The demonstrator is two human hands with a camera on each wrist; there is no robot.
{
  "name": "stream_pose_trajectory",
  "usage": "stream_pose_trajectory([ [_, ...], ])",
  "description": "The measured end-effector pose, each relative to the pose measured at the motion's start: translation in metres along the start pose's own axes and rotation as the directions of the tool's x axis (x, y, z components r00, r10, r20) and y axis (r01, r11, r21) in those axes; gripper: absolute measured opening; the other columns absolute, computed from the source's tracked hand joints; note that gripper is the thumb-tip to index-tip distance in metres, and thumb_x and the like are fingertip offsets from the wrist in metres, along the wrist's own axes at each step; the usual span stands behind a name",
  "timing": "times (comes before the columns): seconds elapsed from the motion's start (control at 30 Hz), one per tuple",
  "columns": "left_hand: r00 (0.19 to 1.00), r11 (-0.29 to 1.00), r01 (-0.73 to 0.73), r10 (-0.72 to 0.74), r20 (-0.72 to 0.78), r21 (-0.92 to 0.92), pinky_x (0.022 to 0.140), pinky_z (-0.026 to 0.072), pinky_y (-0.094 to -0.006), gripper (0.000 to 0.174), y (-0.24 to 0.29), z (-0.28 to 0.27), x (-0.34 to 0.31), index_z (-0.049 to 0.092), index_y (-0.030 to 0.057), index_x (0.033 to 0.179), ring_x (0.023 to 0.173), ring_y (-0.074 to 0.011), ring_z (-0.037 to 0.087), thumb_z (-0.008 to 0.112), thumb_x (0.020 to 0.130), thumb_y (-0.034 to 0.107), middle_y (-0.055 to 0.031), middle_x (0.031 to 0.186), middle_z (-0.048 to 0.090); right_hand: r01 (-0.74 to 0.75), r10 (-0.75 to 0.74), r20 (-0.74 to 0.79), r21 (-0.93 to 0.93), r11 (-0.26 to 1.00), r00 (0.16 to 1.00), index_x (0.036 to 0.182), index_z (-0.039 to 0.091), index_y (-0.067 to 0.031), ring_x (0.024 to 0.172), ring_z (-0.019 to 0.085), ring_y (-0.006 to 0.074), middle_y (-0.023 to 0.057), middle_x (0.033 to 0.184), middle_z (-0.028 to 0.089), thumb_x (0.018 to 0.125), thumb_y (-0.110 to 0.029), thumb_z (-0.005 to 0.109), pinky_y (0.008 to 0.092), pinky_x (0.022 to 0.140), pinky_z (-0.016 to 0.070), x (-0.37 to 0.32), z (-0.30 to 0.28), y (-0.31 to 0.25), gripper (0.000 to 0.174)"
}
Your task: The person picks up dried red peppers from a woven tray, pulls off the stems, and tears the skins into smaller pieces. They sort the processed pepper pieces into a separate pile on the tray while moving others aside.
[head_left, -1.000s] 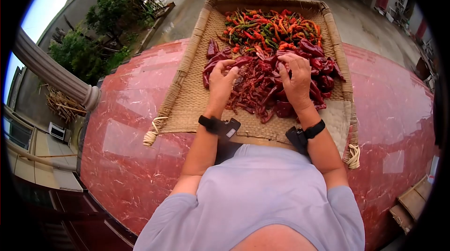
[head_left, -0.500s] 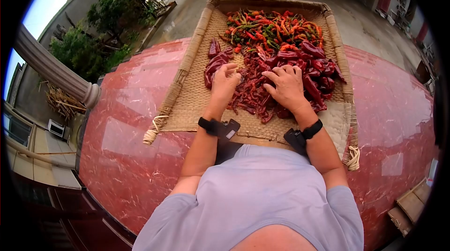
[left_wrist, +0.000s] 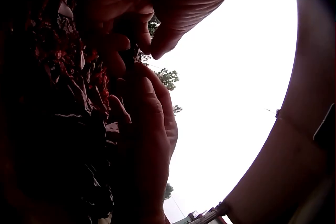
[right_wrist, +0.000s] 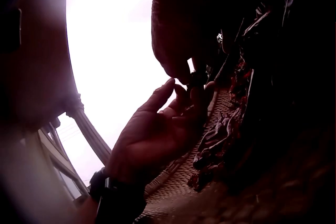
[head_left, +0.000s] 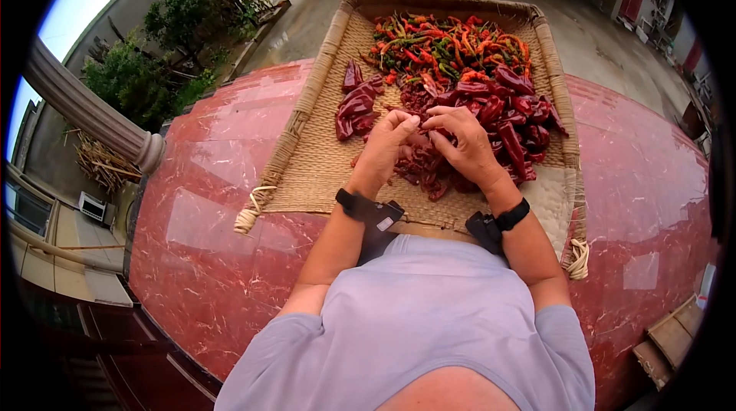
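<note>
Left hand [head_left: 383, 149]: fingers bent, thumb and fingertip apparently pinching a dark scrap [right_wrist: 197, 79], likely pepper. Right hand [head_left: 466, 144] half-curled beside it; hold can't be told. Underneath, shredded red pieces [head_left: 420, 169] in woven tray [head_left: 310, 89]. Loose pinch could drop scrap among them. Wrist views dark; fingertip contact obscured.

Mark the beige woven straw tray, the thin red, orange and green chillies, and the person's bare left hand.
Beige woven straw tray [head_left: 308, 172]: head view, bare weave at left.
Thin red, orange and green chillies [head_left: 454, 47]: head view, middle of heap.
Person's bare left hand [head_left: 381, 152]: head view, middle of hand.
</note>
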State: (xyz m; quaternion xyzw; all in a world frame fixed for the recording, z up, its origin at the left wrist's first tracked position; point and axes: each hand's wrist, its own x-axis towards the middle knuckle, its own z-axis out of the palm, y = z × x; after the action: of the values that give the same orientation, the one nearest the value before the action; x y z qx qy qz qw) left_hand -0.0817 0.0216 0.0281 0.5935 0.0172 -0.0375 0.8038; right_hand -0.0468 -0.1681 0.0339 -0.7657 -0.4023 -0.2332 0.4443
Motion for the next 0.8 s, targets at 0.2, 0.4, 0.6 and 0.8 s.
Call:
stream_pose_trajectory([
  [0.2,0.898,0.834,-0.128,0.328,-0.295,0.536,0.060,0.0454,-0.0244,0.018,0.017,-0.003,-0.007,0.056,0.0067,0.089,0.066,-0.0090,0.056,0.071,0.091,0.016,-0.0008,0.077,0.060,0.051,-0.073,-0.081,-0.246,0.968,0.994,0.101,0.068,-0.0086,0.101,0.061,0.0269,0.0053,0.105,0.068,0.082,-0.008,0.071,0.0394,0.090,0.0470,0.004,-0.009,0.004,0.019],
  [0.4,0.716,0.731,0.069,0.438,-0.544,0.679,0.081,0.0485,-0.0374,0.021,0.007,-0.051,0.004,0.060,0.0017,0.092,0.088,-0.0236,0.057,0.072,0.083,0.016,-0.0105,0.094,0.057,-0.095,0.136,0.018,-0.622,0.777,0.991,0.101,0.069,-0.0098,0.112,0.051,0.0249,0.0049,0.106,0.063,0.078,-0.030,0.075,0.0453,0.104,0.0321,-0.001,-0.027,0.006,0.031],
  [0.6,0.796,0.577,-0.032,0.508,-0.329,0.816,0.083,0.0489,-0.0339,0.028,0.018,-0.030,-0.006,0.063,0.0016,0.104,0.090,-0.0208,0.057,0.073,0.083,0.018,-0.0112,0.106,0.052,-0.070,0.208,0.102,-0.724,0.686,0.973,0.099,0.071,-0.0068,0.121,0.046,0.0266,0.0063,0.117,0.060,0.078,-0.036,0.070,0.0515,0.115,0.0201,-0.008,-0.013,0.013,0.036],
  [0.8,0.929,0.604,-0.153,0.357,-0.095,0.782,0.084,0.0498,-0.0377,0.028,0.016,0.002,-0.015,0.064,0.0002,0.106,0.094,-0.0266,0.059,0.070,0.084,0.017,-0.0156,0.103,0.058,-0.120,0.284,0.100,-0.739,0.663,0.954,0.097,0.072,-0.0050,0.123,0.046,0.0270,0.0081,0.115,0.062,0.077,-0.029,0.065,0.0537,0.116,0.0184,-0.007,0.001,0.018,0.032],
])
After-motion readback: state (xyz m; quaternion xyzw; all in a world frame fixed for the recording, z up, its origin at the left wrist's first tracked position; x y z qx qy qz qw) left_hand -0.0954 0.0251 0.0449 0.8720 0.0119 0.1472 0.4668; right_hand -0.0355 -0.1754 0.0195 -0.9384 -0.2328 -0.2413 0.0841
